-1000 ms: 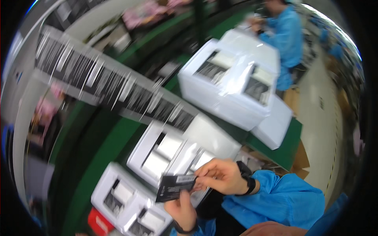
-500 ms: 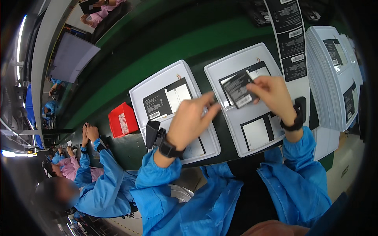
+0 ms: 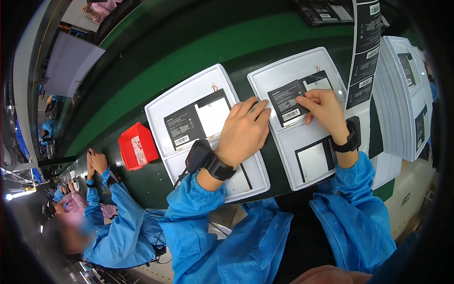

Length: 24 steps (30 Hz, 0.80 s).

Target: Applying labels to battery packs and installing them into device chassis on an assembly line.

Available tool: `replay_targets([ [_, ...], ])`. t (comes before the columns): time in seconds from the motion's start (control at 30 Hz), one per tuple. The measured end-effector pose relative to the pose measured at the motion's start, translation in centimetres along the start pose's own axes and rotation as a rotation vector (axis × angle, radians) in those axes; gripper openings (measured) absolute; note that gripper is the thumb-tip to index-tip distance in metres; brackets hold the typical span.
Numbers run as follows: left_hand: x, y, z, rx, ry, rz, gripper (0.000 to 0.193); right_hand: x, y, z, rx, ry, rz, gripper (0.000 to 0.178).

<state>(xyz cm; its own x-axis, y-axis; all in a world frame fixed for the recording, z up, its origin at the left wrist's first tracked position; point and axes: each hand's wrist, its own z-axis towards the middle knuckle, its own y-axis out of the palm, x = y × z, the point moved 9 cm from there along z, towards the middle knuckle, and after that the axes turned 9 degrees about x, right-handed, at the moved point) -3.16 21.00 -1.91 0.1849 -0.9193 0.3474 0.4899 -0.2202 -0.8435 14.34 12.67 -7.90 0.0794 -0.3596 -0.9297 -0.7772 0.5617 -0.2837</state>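
A black printed label (image 3: 285, 100) lies over the left part of a flat black-and-white battery pack (image 3: 316, 81) in the right white tray (image 3: 274, 72). My right hand (image 3: 326, 111) pinches the label's right edge between thumb and fingers. Whether the label is stuck down, I cannot tell. My left hand (image 3: 243, 127) hovers at the inner edges of the two trays, fingers stretched out and holding nothing, its fingertips near the label's left side. Beneath it, the left white tray (image 3: 187, 90) has a labelled pack (image 3: 182, 127) and another one partly hidden by my hand.
A red bin (image 3: 130, 146) stands left of the trays. At the right, a strip of black labels (image 3: 366, 57) hangs down beside a tall stack of white trays (image 3: 390, 104). A co-worker in blue (image 3: 118, 227) sits at my left. Another black tray (image 3: 321, 14) lies farther back.
The label has come down from a raised, tilted position to lie squarely over the pack. My left hand has turned, its fingers now closer together and nearer the label.
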Motion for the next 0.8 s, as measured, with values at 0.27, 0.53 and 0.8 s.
replay_targets([
  [0.27,1.5,1.4,0.1,-0.129,0.109,0.100,0.048,-0.3,0.0,0.0,-0.013,-0.019,-0.111,0.028],
  [0.53,3.1,4.4,2.0,-0.289,0.115,0.222,0.048,-6.1,-5.7,-7.1,0.096,-0.275,-0.242,0.029],
  [0.8,8.7,6.5,5.0,-0.382,-0.057,-0.639,0.106,-9.3,-19.3,-11.8,0.741,-0.785,-0.170,0.026],
])
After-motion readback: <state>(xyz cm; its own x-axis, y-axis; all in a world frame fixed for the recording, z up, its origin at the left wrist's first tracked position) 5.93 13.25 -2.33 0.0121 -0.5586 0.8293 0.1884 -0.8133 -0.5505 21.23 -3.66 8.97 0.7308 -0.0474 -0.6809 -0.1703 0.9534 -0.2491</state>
